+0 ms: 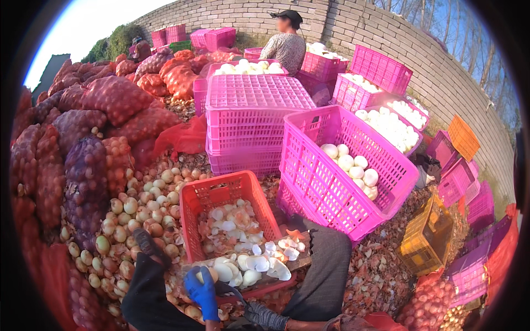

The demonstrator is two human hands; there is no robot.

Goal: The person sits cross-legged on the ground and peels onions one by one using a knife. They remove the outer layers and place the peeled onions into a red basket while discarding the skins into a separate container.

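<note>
My left hand, in a blue glove, grips an onion at the left end of a wooden board. In a grey glove, my right hand is closed round the handle of a knife, whose dark blade points toward that onion. Peeled onions and pieces of onion skin lie along the board. The board rests across a red plastic crate that holds onion skins. Unpeeled onions are heaped on the ground to the left.
A pink crate with peeled onions stands front right, beside stacked pink crates. Filled mesh sacks are piled at left. A yellow crate lies at right. Another person sits near the brick wall.
</note>
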